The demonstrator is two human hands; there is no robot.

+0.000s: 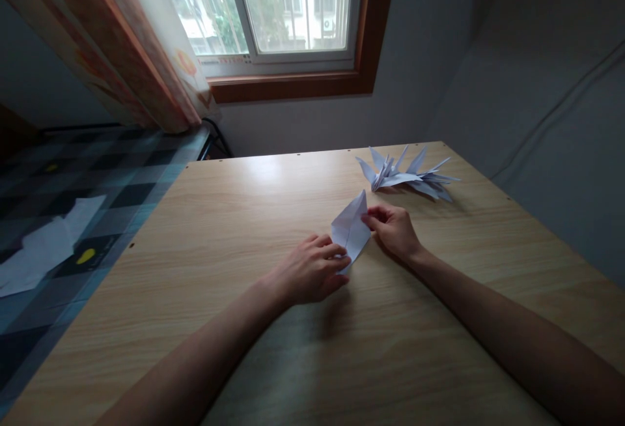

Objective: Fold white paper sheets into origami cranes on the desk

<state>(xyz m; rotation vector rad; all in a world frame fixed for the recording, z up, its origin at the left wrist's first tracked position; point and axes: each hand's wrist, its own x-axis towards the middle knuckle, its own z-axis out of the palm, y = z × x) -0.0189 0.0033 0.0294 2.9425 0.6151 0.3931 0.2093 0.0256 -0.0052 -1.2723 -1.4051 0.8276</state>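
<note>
A partly folded sheet of white paper (352,225), diamond-shaped with a crease down its middle, lies on the wooden table between my hands. My left hand (317,266) rests over its lower left end, fingers spread and lying on the paper. At the right edge, my right hand (390,227) pinches the paper between thumb and forefinger. Beyond it sits a cluster of folded white paper cranes (407,175) with pointed wings, overlapping one another.
The wooden table (219,230) reaches back toward the window (293,9). On the left, a bed with a checked cover (29,341) holds loose white paper sheets (46,247). A curtain (131,42) hangs beside the window, and a cable (556,110) runs along the right wall.
</note>
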